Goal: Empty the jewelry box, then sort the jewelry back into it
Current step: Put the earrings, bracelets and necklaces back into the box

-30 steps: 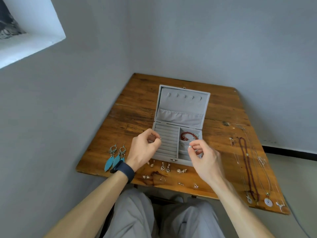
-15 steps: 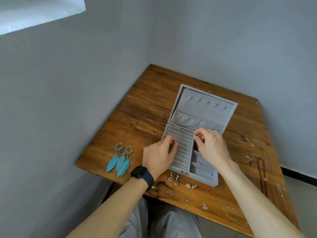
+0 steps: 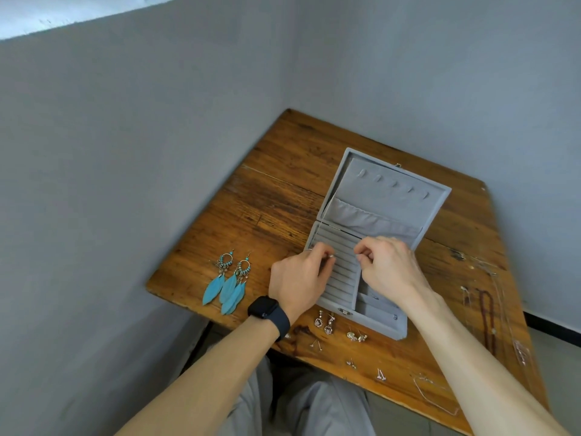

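My left hand (image 3: 300,276) pinches a small silver piece (image 3: 330,256) over the ring rolls of the open grey jewelry box (image 3: 386,196), right of mid-frame. My right hand (image 3: 391,269), just beside it, has its fingers curled together; I cannot tell whether it holds anything. Below the box, small earrings (image 3: 325,324) lie on the desk (image 3: 276,199), with turquoise feather earrings (image 3: 229,284) to the left and necklaces (image 3: 486,319) far right.

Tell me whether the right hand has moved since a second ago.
Yes. Judged against the box, the right hand has gone from near the front edge toward the hinge and now covers the far right compartment.
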Tool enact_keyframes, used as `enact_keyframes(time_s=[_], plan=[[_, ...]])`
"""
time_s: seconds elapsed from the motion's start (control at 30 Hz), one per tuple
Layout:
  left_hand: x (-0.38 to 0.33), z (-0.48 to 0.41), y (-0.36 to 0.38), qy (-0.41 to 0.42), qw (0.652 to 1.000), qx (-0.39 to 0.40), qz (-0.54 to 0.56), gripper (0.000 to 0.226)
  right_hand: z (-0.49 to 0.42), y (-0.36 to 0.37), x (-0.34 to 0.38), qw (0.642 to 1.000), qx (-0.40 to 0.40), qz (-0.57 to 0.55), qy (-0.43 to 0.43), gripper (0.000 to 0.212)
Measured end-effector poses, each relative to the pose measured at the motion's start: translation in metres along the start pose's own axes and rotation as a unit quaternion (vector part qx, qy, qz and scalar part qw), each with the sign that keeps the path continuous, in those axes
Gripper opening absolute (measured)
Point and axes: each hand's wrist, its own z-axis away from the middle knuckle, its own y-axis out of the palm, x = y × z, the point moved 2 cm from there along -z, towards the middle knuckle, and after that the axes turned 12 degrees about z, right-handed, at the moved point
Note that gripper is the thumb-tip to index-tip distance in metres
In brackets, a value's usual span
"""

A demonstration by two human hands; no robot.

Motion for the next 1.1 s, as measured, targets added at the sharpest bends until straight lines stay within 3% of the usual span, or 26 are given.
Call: enact_keyframes(time_s=[0.47, 0.7, 0.83, 1.1], plan=[[-0.003, 0.000, -0.002, -0.002, 1.000, 0.002, -0.012, 0.014, 0.018, 0.005, 0.008, 1.000, 0.005, 0.006, -0.006, 0.016], [-0.007, -0.007, -0.007, -0.006, 0.997, 0.072, -0.005, 0.017, 0.025, 0.012, 0.007, 0.989, 0.048, -0.095, 0.105, 0.021], [-0.018, -0.025, -0.009, 0.029, 0.987, 0.153, -0.027, 0.025, 0.052, 0.007, 0.001, 0.971, -0.019, -0.192, 0.139, 0.028], [-0.038, -0.041, 0.005, 0.051, 0.961, 0.259, -0.078, 0.027, 0.145, 0.017, -0.007, 0.915, -0.133, -0.291, 0.248, 0.017]])
